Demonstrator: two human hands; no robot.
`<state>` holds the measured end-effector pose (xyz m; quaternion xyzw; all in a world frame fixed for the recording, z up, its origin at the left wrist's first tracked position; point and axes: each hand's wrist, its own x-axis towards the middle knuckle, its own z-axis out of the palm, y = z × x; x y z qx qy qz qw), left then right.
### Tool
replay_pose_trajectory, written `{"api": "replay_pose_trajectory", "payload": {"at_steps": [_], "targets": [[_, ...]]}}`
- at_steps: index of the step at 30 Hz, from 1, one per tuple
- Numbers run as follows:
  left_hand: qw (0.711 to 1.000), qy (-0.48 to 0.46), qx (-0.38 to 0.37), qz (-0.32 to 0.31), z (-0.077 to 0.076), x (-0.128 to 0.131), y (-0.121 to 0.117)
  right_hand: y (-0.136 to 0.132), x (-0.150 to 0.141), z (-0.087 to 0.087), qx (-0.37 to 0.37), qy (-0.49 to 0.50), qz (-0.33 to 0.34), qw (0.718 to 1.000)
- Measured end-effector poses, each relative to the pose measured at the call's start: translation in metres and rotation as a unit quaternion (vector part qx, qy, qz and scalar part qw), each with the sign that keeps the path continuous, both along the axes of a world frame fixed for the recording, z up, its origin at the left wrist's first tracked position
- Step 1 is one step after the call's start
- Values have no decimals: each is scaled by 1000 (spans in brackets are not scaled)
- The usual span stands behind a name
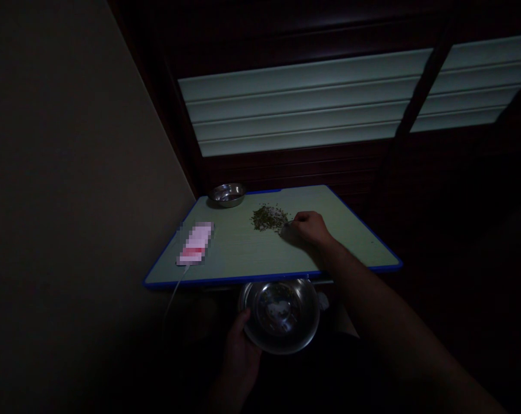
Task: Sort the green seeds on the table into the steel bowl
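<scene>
A: What is nearest you?
B: Lower centre: your left hand (243,356) grips the large bowl (282,340), thumb at its rim. Caution: one-sided support could let it tip.
A: Your right hand (311,227)?
B: Centre-right: fingers bunched beside the pile of bits (267,218) at frame centre. Full closure and any held item: cannot tell. A sideways brush could scatter bits over the tabletop (252,259).
A: Farther?
B: Small bowl (228,201), left of centre.
</scene>
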<state>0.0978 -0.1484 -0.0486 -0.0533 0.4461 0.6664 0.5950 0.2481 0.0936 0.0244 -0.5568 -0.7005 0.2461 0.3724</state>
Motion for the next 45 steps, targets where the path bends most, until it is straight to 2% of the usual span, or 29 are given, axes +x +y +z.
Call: {"api": "replay_pose_trajectory", "payload": {"at_steps": [6,20,30,45], "targets": [[1000,-1,-2,0,2,0,0,0,1,0,16,0,-28,999],[1000,6,-4,-1,0,0,-1,-3,-1,2,2,11,16,1000],[1000,0,-3,3,2,0,-1,-2,1,2,22,-11,-31,999],[1000,1,-6,2,0,0,-1,0,-1,-2,15,18,7,1000]]}}
